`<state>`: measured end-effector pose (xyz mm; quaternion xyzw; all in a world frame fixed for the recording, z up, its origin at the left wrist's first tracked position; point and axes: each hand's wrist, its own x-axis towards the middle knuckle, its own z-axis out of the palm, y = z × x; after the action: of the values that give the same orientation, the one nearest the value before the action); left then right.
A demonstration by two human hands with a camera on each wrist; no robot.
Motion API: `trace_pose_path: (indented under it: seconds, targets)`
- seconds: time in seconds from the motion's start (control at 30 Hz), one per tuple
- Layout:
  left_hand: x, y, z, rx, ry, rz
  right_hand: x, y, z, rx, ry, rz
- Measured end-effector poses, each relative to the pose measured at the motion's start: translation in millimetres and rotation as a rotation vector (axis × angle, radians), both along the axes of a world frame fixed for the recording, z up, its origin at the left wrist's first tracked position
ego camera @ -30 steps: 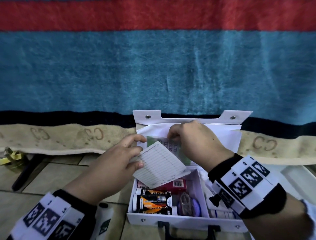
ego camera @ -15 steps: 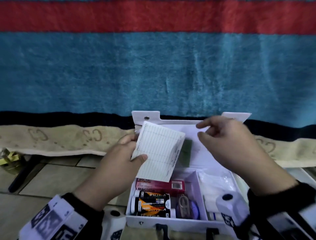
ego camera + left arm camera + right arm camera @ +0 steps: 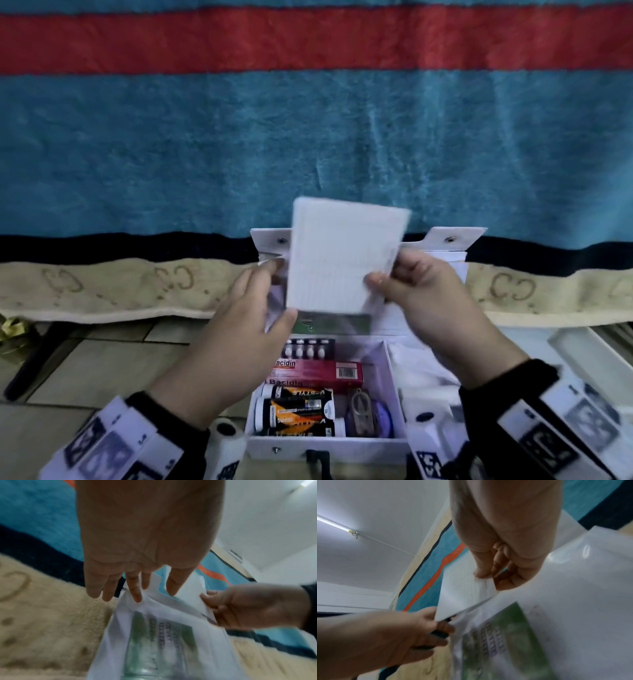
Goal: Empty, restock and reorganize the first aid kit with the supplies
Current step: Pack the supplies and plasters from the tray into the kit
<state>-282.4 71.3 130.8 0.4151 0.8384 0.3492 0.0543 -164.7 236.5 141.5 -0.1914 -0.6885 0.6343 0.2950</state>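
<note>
Two hands worked at the open first aid kit [image 3: 329, 445], a white case sitting on the tiled floor [image 3: 102, 370] at 6 o'clock in the head view, lid [image 3: 442, 240] raised against a striped blanket [image 3: 308, 137]. Right hand [image 3: 431, 308] pinched a white ruled card [image 3: 342, 253] by its lower right edge, thumb in front and curled fingers behind; the right wrist view confirmed the clamp on the card [image 3: 462, 591]. Card stood nearly upright above the lid pocket, at 12 o'clock from the kit's tray (motion blur softened its edges). Left hand [image 3: 246, 329] sat at 9 o'clock of the card, fingers straight and slightly apart, fingertips [image 3: 135, 596] touching the top edge of the clear lid pocket [image 3: 154, 635]; whether they gripped it could not be told. Behind the pocket film lay a green printed sheet [image 3: 513, 635].

Tray contents, left compartment: a blister strip of white pills [image 3: 308, 347] at the far edge, a red Bacidin box [image 3: 318, 371] just nearer, then black-and-orange labelled bottles [image 3: 298, 411] lying on their sides at the near edge. Beside them at 3 o'clock, a small metallic tool on a purple item [image 3: 363, 414], not identifiable. Right compartment held white wrapped material [image 3: 421, 363], partly hidden by the right wrist. Both wrists carried white bands with printed markers.
</note>
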Motion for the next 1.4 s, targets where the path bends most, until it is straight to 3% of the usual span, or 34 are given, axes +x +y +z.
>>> trace_pose_path:
  seconds: [0.07,0.17,0.27,0.4,0.7,0.77,0.97,1.13,1.23,1.4]
  targets:
    - [-2.6,0.1,-8.3,-0.136,0.222,-0.023,-0.2,15.4,9.5,0.033,0.116,-0.080]
    - [-1.7,1.5,-10.6,-0.209,0.322,-0.011,3.6,44.4,15.3,0.187,0.122,-0.188]
    - [1.1,2.9,-3.4,-0.219,0.357,0.003,15.6,67.3,17.7,0.581,-0.086,-0.298]
    - [0.2,6.6,-0.5,-0.282,0.366,0.006,27.6,70.2,26.7,1.086,-0.430,-0.233]
    - [-3.0,10.9,-2.9,-0.271,0.381,0.034,20.8,55.6,35.3,1.376,-0.684,-0.123]
    - [-4.0,11.6,-2.9,-0.265,0.369,0.034,15.5,51.6,28.7,1.366,-0.742,-0.073]
    - [-8.1,14.8,-4.9,-0.264,0.376,0.031,19.7,51.3,37.7,1.305,-0.799,-0.249]
    - [-9.5,17.8,-5.6,-0.237,0.356,0.042,15.3,46.4,29.9,1.343,-0.962,-0.194]
    - [-9.2,17.9,-5.4,-0.253,0.350,0.044,18.7,51.6,31.1,1.290,-0.936,-0.183]
    - [-10.1,17.0,-5.8,-0.253,0.340,0.043,21.4,47.8,30.5,1.183,-0.822,-0.312]
